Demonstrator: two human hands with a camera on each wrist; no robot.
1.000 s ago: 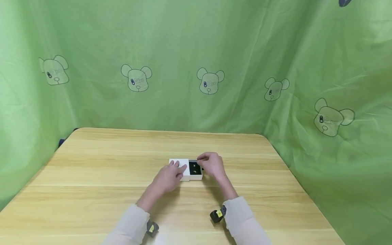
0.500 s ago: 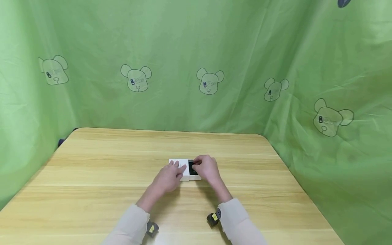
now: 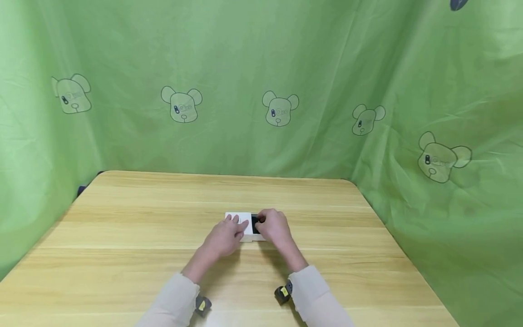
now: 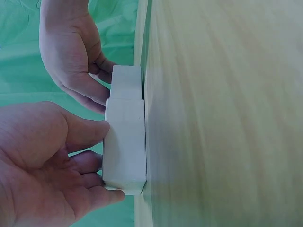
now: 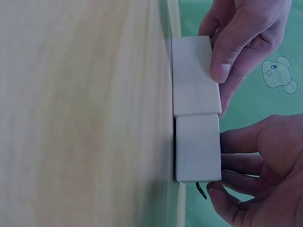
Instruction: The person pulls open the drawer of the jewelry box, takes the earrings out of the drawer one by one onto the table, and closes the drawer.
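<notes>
Head view: on the desk (image 3: 163,209), the cover (image 5: 195,75) is touched by the loosely spread left hand (image 3: 224,237); whether anything is held by the right hand (image 3: 276,227), over the drawer (image 5: 199,147), cannot be told. The cover is best steadied, the lining (image 3: 254,225) handled lightly.

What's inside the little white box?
There's a black insert in the pulled-out drawer. The right hand covers part of it. The white box cover, under the left hand, hides whatever is further in.
</notes>
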